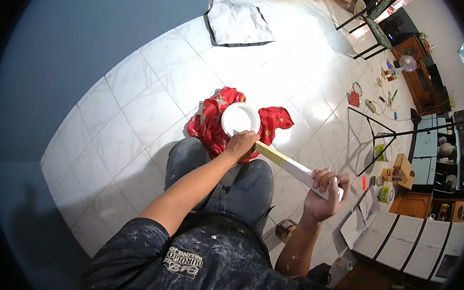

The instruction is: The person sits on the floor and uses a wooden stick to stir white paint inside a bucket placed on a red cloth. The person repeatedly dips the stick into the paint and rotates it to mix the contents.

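Observation:
Between my knees and beyond them, a white bucket [240, 115] holding white stuff stands on a crumpled red patterned cloth [276, 123]. A long flat stick [289, 165], part yellow and part white, reaches diagonally from the bucket to the lower right. My left hand [241, 144] is closed on the stick close to the bucket's near rim, hiding part of that end. My right hand [326, 196] has its fingers wrapped round the white end, farther right and nearer my body.
A white sheet [239, 23] lies on the tiled floor ahead, beside a blue wall [62, 49]. At right are a chair [377, 36], a black tripod [386, 135], cardboard boxes [402, 169], several small tools and cabinets [386, 237]. A can [285, 229] stands by my right leg.

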Action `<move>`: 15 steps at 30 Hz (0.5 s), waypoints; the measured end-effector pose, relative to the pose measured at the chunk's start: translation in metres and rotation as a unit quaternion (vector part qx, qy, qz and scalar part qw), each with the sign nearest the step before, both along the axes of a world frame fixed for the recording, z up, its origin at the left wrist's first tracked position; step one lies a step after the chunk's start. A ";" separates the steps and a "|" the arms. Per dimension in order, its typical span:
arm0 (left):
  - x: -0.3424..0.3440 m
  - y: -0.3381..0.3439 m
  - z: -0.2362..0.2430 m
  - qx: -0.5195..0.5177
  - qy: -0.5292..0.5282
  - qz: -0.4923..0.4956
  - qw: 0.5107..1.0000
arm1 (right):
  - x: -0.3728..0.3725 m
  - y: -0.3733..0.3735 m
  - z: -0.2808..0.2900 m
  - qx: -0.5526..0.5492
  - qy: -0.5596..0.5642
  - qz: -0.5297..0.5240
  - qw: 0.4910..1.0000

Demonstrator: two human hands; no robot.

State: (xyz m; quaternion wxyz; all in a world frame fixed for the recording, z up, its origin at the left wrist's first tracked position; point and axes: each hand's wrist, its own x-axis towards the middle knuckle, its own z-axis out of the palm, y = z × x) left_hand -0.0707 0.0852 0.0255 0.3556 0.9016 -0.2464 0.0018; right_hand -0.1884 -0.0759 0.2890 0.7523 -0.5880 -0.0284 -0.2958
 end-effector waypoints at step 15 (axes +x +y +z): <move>0.012 -0.053 0.043 -0.148 -0.028 0.007 0.989 | -0.012 0.000 0.044 -0.154 -0.034 0.007 0.987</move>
